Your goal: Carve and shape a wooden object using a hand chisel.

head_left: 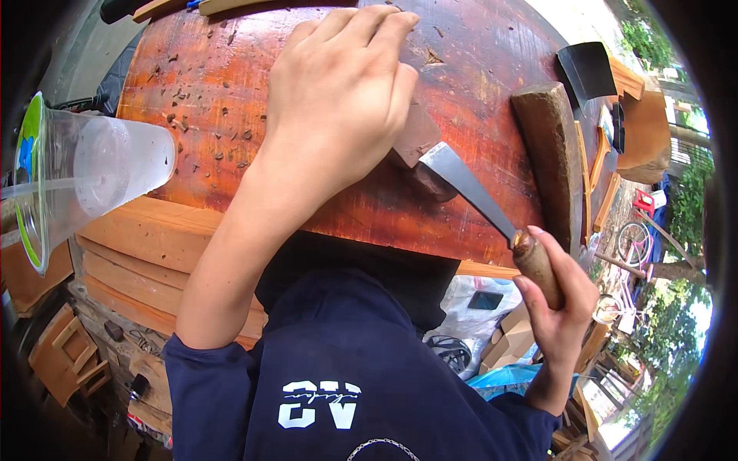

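Outdoors, trees and a bicycle [632, 242] show past the right edge of the broad reddish-brown wooden slab [231, 84] that I lean over. My left hand [338, 92] lies knuckles-up on the slab, fingers curled down and pressing a small reddish wood block [417, 134] against its surface; the block peeks out from under my palm on the right side. My right hand [560, 307] is wrapped closed around the brown wooden handle [536, 265] of a chisel, just off the slab's near edge. Its flat steel blade [465, 184] slants up and left across the slab, and its wide tip touches the block. Wood chips [192, 107] are scattered over the slab left of my left hand. Right of the blade, a thick wooden mallet [552, 154] lies on the slab, with a dark metal hatchet head [588, 71] beyond it. At the slab's left edge sits 1 clear plastic cup [84, 169] with a straw. Pale planks [146, 238] are stacked below the slab.
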`<action>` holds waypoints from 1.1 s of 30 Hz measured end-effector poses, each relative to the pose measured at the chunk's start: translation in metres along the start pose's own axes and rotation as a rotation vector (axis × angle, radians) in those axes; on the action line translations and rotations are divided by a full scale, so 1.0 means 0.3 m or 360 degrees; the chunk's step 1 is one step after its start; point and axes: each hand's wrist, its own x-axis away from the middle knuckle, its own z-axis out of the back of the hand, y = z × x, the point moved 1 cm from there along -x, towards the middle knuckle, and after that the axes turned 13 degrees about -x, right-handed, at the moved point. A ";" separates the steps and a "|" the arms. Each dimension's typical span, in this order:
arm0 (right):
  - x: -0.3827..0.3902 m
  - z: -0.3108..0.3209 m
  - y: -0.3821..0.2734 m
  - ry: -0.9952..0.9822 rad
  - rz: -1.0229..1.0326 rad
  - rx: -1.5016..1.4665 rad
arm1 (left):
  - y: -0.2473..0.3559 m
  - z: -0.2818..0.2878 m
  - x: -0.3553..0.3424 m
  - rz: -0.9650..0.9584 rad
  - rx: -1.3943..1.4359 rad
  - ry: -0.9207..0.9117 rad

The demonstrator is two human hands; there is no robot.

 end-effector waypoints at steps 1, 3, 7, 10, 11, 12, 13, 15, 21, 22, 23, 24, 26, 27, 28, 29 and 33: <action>-0.017 0.033 -0.014 -0.0035 0.0019 0.0130 | -0.003 -0.001 -0.001 -0.0007 0.0027 0.0068; -0.050 0.098 -0.056 -0.0122 0.0011 0.0367 | -0.016 -0.011 0.008 -0.0008 0.0058 0.0139; -0.079 0.165 -0.090 -0.0150 0.0189 0.0406 | -0.007 -0.004 -0.002 -0.0005 0.0039 0.0121; -0.106 0.189 -0.140 -0.0235 0.0178 0.0421 | -0.002 0.006 0.001 0.0042 0.0083 0.0053; -0.118 0.191 -0.150 -0.0271 0.0197 0.0466 | -0.004 0.006 0.002 0.0033 0.0140 0.0082; -0.127 0.189 -0.156 -0.0271 0.0197 0.0471 | -0.009 0.005 0.003 0.0035 0.0144 0.0085; -0.135 0.187 -0.159 -0.0308 0.0139 0.0492 | -0.013 0.002 0.004 0.0035 0.0098 0.0055; -0.150 0.187 -0.158 -0.0345 0.0083 0.0515 | -0.016 -0.001 0.004 0.0037 0.0054 0.0026; -0.174 0.202 -0.117 -0.0406 0.0090 0.0294 | -0.017 -0.028 0.009 0.0002 0.0065 0.0133; -0.178 0.206 -0.123 -0.0428 0.0011 0.0258 | -0.019 -0.030 0.009 0.0010 0.0082 0.0135; -0.181 0.208 -0.129 -0.0449 -0.0069 0.0222 | -0.018 -0.032 0.008 0.0018 0.0099 0.0137; -0.180 0.206 -0.137 -0.0445 -0.0073 0.0222 | -0.013 -0.025 0.005 0.0013 0.0102 0.0136; -0.174 0.203 -0.149 -0.0434 -0.0252 0.0208 | 0.000 0.001 -0.001 0.0047 0.0120 0.0027; -0.173 0.201 -0.146 -0.0432 -0.0260 0.0211 | 0.005 0.005 -0.004 0.0044 0.0128 0.0025; -0.177 0.194 -0.134 -0.0442 -0.0237 0.0171 | 0.005 0.014 -0.002 0.0056 0.0093 0.0001; -0.182 0.188 -0.126 -0.0452 -0.0215 0.0131 | 0.005 0.019 0.002 0.0069 0.0057 -0.0024; -0.201 0.217 -0.192 -0.0608 -0.0313 0.0288 | 0.005 -0.005 -0.010 0.0036 0.0063 -0.0070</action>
